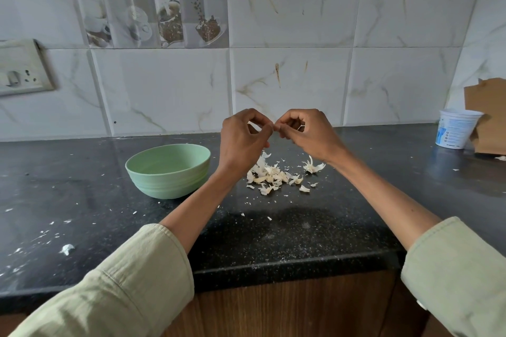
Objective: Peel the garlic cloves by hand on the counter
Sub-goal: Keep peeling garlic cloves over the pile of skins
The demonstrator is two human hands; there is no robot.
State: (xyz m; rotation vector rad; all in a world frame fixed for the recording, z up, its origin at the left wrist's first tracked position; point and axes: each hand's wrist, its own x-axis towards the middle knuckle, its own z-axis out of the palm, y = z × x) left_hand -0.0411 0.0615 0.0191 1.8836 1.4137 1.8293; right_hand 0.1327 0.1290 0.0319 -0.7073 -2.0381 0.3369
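My left hand (242, 137) and my right hand (306, 133) are raised together above the black counter (287, 232), fingertips meeting at the middle. Both have curled fingers that pinch a small garlic clove (297, 126), which is mostly hidden inside my right fingers; only a pale bit shows. Below the hands lies a heap of white garlic skins and cloves (273, 176). A light green bowl (167, 169) stands on the counter to the left of my left wrist; its inside is not visible from here.
A white plastic tub (456, 128) and a piece of brown cardboard (487, 117) stand at the back right against the tiled wall. A wall socket (23, 68) is at the far left. Skin flakes are scattered over the counter, with a bigger scrap (67, 249) near the front left edge.
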